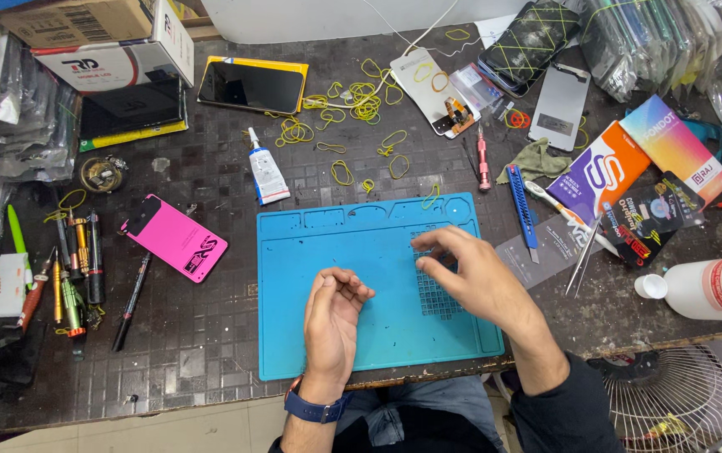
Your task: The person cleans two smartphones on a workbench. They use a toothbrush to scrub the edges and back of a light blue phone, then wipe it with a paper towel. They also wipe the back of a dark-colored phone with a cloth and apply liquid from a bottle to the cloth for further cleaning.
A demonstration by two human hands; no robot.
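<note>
Your left hand (333, 315) rests on the blue mat (319, 252) near its front edge, fingers curled loosely inward, gripping nothing you can see. Your right hand (470, 273) lies just beside it over the mat's small grid of pockets (435, 295), fingertips pinched together; whether they hold anything is unclear. Bare mat stretches ahead of your left hand; a pink phone cover (174, 237) lies well apart to its left.

Phone repair workbench: blue repair mat (319, 335) on a dark table (193, 335), phones (252, 85), pink back cover (174, 237), glue tube (267, 172), screwdrivers (75, 260), tweezers (583, 256), yellow rubber bands (361, 99), boxed spare parts (117, 50).
</note>
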